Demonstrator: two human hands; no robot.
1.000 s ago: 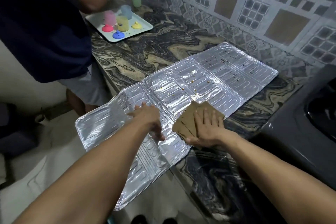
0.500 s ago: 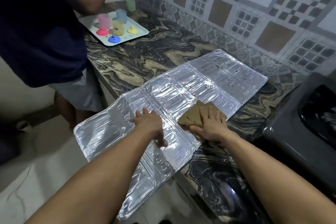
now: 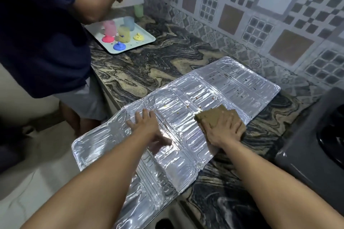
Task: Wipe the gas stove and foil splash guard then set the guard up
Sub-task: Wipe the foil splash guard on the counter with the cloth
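Lying flat across the counter (image 3: 167,57), the foil guard (image 3: 232,87) is hanging partly past the near edge, so it is needing weight to keep it from sliding. The left hand (image 3: 147,126) is pressing down on it, palm flat and fingers spread, gripping nothing. The right hand (image 3: 223,126) is resting open on a brown cloth (image 3: 210,117), pinning it to the foil rather than clutching it. Beyond that cloth, small brown specks (image 3: 200,107) are waiting; the stove (image 3: 307,145) is sitting just right of it.

Likely a home kitchen: marbled stone counter (image 3: 149,72), patterned wall tiles (image 3: 260,15), gas stove (image 3: 316,145).
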